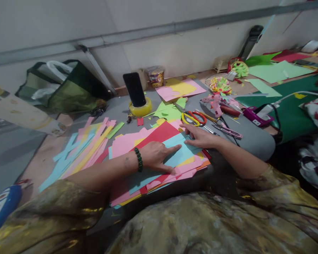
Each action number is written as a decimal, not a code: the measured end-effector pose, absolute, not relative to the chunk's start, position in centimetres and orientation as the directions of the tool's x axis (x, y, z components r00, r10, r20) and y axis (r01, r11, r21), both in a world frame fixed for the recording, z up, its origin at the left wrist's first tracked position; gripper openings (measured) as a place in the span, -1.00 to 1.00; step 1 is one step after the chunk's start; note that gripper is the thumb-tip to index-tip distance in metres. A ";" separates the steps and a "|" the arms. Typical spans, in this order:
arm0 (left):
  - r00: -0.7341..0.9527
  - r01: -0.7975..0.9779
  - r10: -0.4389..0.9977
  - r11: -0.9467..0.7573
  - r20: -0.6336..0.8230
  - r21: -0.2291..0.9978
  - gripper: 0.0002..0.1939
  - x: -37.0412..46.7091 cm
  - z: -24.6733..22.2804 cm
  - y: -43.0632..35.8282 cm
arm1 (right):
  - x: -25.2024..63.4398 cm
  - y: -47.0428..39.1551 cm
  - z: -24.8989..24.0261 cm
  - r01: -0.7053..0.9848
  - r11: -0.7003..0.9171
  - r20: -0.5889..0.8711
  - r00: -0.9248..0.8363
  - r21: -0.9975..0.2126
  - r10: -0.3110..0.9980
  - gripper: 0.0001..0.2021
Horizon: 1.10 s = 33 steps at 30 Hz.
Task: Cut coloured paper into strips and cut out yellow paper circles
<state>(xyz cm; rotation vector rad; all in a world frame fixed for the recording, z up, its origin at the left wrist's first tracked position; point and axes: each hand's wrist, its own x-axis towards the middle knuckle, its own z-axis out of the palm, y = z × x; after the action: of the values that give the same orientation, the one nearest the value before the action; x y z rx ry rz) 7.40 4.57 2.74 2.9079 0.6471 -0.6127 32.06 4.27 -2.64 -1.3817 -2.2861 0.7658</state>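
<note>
My left hand (157, 155), with a green bead bracelet at the wrist, rests on a light blue sheet (178, 155), index finger stretched out and thumb spread. My right hand (197, 137) touches the right part of that sheet with its fingertips, fingers apart. Under both hands lies a loose pile of coloured sheets, with a red sheet (159, 134) and pink sheets (124, 143) showing. Scissors with yellow and red handles (193, 119) lie just beyond my right hand.
Paper strips (84, 148) fan out at the left. A phone (134, 90) stands on a yellow tape roll (141, 107). A pink glue gun (216, 106), a purple power block (257, 116) and paper flowers (219, 85) are at the right. Behind the strips stands a green bag (69, 88).
</note>
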 end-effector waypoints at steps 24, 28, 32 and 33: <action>0.631 0.765 0.757 -0.644 0.172 0.028 0.08 -7.3 -4.7 -7.0 | 33.6 4.8 -2.7 0.640 0.385 0.015 -0.504 -0.665 0.864 -0.44; 0.579 0.786 0.756 -0.617 0.305 0.036 0.05 -7.3 -5.8 -7.8 | 33.3 4.6 -2.7 0.668 0.393 0.019 -0.494 -0.632 0.869 -0.45; 0.529 0.811 0.761 -0.583 0.374 0.039 -0.01 -7.1 -6.4 -8.3 | 33.6 4.7 -2.4 0.709 0.427 0.030 -0.498 -0.562 0.867 -0.47; 0.515 0.821 0.771 -0.569 0.374 0.043 -0.03 -7.0 -6.4 -8.4 | 33.5 4.6 -2.3 0.727 0.448 0.055 -0.495 -0.521 0.867 -0.49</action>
<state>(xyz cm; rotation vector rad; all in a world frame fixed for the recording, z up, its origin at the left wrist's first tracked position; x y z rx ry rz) -7.02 -8.39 -6.41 2.8534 1.5093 0.5881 33.46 4.60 -2.27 -1.3630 -2.3895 0.6311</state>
